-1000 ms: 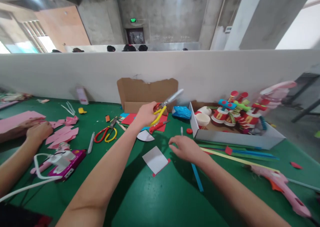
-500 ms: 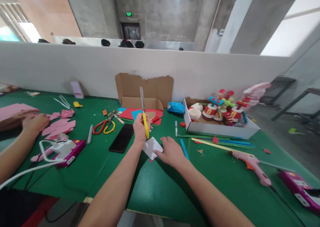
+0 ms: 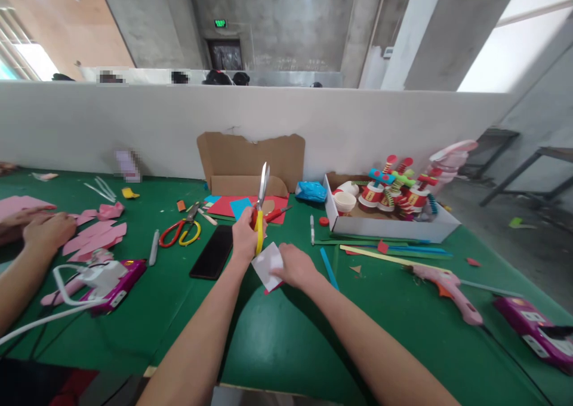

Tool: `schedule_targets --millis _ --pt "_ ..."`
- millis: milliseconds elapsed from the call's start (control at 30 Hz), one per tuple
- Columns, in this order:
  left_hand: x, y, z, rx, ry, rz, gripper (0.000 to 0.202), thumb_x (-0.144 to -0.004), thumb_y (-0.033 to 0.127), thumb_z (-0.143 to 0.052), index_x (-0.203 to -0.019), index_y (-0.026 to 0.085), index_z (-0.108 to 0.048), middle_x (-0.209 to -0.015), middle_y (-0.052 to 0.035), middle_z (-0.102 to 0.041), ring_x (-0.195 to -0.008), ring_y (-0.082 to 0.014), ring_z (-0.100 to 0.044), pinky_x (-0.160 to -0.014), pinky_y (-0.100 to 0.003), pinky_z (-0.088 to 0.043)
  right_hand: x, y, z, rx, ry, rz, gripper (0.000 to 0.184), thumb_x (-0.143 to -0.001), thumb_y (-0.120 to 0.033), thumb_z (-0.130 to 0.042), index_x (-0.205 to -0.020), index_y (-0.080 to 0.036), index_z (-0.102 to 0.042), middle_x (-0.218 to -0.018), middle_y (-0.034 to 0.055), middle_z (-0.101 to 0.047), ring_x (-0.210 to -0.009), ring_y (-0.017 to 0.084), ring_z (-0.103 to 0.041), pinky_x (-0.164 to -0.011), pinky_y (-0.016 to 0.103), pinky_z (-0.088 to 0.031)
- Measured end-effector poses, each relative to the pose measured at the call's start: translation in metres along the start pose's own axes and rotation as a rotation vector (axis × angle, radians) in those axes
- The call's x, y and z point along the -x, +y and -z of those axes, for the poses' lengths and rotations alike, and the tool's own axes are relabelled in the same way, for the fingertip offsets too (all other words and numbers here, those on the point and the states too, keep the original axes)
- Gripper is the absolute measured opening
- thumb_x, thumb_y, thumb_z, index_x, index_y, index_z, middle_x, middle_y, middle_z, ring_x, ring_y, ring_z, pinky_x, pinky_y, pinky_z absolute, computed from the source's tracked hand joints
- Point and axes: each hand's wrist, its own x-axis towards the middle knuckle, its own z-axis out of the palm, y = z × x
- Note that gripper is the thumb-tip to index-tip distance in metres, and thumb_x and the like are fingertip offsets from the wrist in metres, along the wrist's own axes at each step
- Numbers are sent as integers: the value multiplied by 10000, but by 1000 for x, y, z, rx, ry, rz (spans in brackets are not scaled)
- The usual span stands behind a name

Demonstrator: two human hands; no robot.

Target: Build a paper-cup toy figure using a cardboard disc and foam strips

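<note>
Head camera: I am holding the left hand closed around a pair of metal scissors with red and yellow handles, and the blades are pointing up and away toward a brown cardboard sheet that is standing against the white partition. With the right hand I am gripping a small white square of paper by its right side, the thumb lying on top, and a red edge is showing beneath its lower corner. The paper is sitting between the two hands, just beside the left one, above the green tabletop; I cannot tell whether it is touching the surface. Left of the scissors hand, a flat black phone is lying on the table. A narrow blue strip is lying near the right hand. Farther right, I am seeing a pink glue gun lying beside a long pale yellow strip, while a low white cardboard box is holding red-and-white figures. At the far left, a co-worker's hands are resting near cut pink paper pieces.
</note>
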Motion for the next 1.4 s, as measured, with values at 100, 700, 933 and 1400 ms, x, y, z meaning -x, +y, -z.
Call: schedule_targets --millis 100,700,933,1400 --pt "5 -7 2 -26 -17 15 161 -674 257 -609 -793 199 -519 -623 55 -573 -459 -80 -533 -449 -180 -431 8 23 5 -198 108 68 106 -841 -262 -514 -784 -185 -561 -837 33 -627 -789 155 -575 -691 247 -398" --pt "22 8 -13 289 -501 418 511 -740 664 -517 -814 159 -507 -508 28 -548 -355 -93 -505 -324 -178 -357 34 71 2 -612 934 425 188 -822 -167 -547 -842 -266 -705 -987 42 -695 -1004 211 -589 -898 397 -460" --pt "24 15 -10 433 -647 409 404 -598 421 -741 -791 165 -493 -564 71 -483 -400 -55 -460 -363 -173 -368 33 73 -4 -595 865 438 271 -824 -123 -523 -816 -284 -741 -1248 58 -582 -1129 217 -553 -929 394 -464" --pt "15 7 -11 373 -187 341 397 -546 341 -729 -810 167 -488 -568 81 -481 -392 -51 -438 -368 -185 -353 29 93 15 -1037 748 -82 328 -794 -503 -576 -699 -189 -561 -478 -62 -441 -434 96 -454 -442 218 -384"
